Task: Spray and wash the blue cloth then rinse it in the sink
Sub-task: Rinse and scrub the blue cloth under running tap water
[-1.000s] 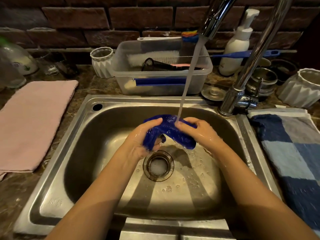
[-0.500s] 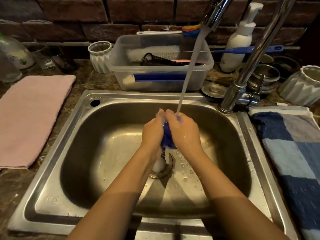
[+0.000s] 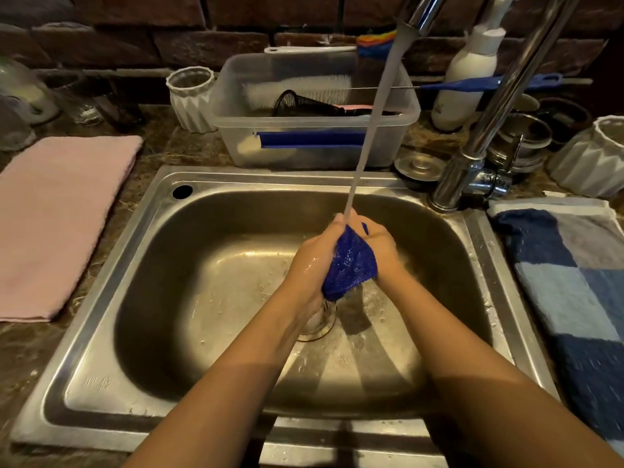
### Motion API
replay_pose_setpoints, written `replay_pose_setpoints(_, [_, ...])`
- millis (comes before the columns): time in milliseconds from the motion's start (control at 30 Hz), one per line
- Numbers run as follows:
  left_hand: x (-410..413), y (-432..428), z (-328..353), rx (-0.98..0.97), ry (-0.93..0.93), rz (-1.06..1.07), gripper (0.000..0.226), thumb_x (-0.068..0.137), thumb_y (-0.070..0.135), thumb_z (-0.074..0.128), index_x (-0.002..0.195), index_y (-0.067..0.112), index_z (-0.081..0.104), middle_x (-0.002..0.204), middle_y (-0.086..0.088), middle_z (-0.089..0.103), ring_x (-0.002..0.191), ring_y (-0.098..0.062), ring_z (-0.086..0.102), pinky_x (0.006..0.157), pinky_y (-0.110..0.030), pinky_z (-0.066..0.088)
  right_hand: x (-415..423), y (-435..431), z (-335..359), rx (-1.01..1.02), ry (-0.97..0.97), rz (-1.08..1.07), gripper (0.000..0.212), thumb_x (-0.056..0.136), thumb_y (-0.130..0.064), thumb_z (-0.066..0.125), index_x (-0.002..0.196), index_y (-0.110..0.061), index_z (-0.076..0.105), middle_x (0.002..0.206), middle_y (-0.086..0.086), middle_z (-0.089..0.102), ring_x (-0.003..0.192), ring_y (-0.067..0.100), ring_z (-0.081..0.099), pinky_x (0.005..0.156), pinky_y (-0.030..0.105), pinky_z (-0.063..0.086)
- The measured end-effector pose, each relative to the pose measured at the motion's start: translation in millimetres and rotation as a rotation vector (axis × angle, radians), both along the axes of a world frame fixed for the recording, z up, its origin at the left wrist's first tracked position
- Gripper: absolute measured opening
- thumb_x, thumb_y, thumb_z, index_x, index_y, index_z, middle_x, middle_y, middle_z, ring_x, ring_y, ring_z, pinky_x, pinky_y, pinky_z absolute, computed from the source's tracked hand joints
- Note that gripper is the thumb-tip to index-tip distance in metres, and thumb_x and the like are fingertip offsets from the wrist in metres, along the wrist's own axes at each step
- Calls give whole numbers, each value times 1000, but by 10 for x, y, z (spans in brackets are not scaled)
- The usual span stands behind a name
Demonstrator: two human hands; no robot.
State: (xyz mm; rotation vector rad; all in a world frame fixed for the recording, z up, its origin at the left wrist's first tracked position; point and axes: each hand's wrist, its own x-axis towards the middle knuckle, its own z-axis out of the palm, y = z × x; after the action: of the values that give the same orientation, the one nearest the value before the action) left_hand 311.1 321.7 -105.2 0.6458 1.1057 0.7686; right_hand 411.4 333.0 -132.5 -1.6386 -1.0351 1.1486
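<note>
Blue cloth (image 3: 351, 265): bunched into a wet wad over the middle of the sink (image 3: 84, 393) basin, held clear of the steel floor and right above the drain (image 3: 320, 327).
Left hand (image 3: 314, 261): lies against the wad's left side, fingers curled over its top end, gripping the cloth.
Right hand (image 3: 383, 246): does the same on the right side, fingers wrapped round that top end, also gripping.
Key relation: the cloth lies between the two palms, so neither hand is nearer; both touch it. Its long axis runs from the top end, toward the basin's back edge, down to a loose lower end toward the front edge, which hangs past the heels of the hands.
Water stream (image 3: 371, 130): falls from the tap spout (image 3: 422, 11) onto the fingers and the wad's top end, so the lower end probably gets only run-off.
Step, as I judge it: rinsing. A coming rub or squeeze would work along that axis, from the top end downward.
Hidden: fingertips and thumbs are buried in cloth and water. How the cloth is folded cannot be told. The left wrist covers part of the drain.
Cut off: the spout's upper part and the top of the white bottle (image 3: 469, 76) leave the frame, so whether that bottle is the sprayer cannot be told.
Hard to make out: any suds left in the cloth.
Around the sink: pink towel (image 3: 57, 217) along its left edge, checked towel (image 3: 567, 282) along its right edge, plastic tub (image 3: 314, 153) behind its back edge.
</note>
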Motion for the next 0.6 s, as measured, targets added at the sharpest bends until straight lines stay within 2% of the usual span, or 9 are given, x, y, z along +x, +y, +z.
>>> replay_pose_setpoints(100, [-88, 64, -63, 0, -15, 12, 35, 88, 45, 56, 106, 16, 64, 98, -8, 69, 93, -23, 66, 82, -36, 54, 84, -120, 160, -35, 15, 89, 35, 96, -44, 36, 99, -24, 63, 80, -5, 66, 76, 10, 63, 65, 18, 54])
replay_pose_setpoints(133, [-115, 97, -84, 6, -7, 49, 37, 88, 46, 56, 106, 15, 64, 96, -8, 69, 91, -23, 66, 82, -36, 54, 107, -163, 205, -28, 10, 121, 32, 96, -43, 35, 101, -27, 62, 87, -3, 67, 80, 11, 65, 64, 16, 54])
replay_pose_setpoints(233, [-146, 185, -121, 23, 65, 185, 33, 87, 45, 58, 98, 15, 64, 93, -9, 69, 89, -25, 66, 90, -41, 52, 75, -314, 310, 68, -33, 167, 20, 94, -37, 44, 105, -28, 58, 107, -2, 60, 96, 11, 60, 76, 21, 51])
replay_pose_setpoints(300, [-95, 186, -135, 44, 109, 228, 26, 89, 42, 56, 88, 17, 63, 90, -8, 68, 91, -26, 66, 92, -44, 52, -70, -373, 318, 91, -73, 157, 17, 90, -40, 50, 99, -27, 57, 113, -3, 53, 97, 10, 57, 73, 18, 49])
replay_pose_setpoints(367, [2, 143, -141, 59, 90, 259, 22, 92, 38, 53, 82, 21, 63, 88, -5, 68, 91, -25, 67, 86, -39, 55, -246, -359, 291, 98, -133, 84, 20, 89, -43, 50, 90, -23, 55, 110, -3, 49, 88, 6, 55, 64, 12, 44])
replay_pose_setpoints(467, [130, 98, -172, 78, 59, 255, 27, 94, 36, 50, 83, 18, 67, 80, -4, 68, 82, -19, 68, 70, -31, 56, -387, -200, 220, 120, -277, -182, 32, 92, -46, 43, 72, -23, 53, 88, 0, 58, 73, 10, 57, 62, 23, 46])
replay_pose_setpoints(533, [142, 114, -197, 54, 29, 259, 26, 95, 33, 50, 85, 16, 67, 76, -3, 67, 76, -17, 67, 65, -28, 55, -397, -71, 191, 99, -328, -265, 36, 95, -43, 39, 69, -22, 54, 78, 2, 61, 71, 14, 58, 60, 27, 46])
replay_pose_setpoints(600, [120, 144, -227, 30, 23, 260, 25, 95, 31, 50, 86, 17, 67, 74, -2, 66, 72, -15, 65, 59, -26, 54, -390, 21, 153, 60, -337, -281, 33, 96, -38, 39, 73, -21, 56, 71, -2, 57, 69, 14, 56, 54, 24, 40])
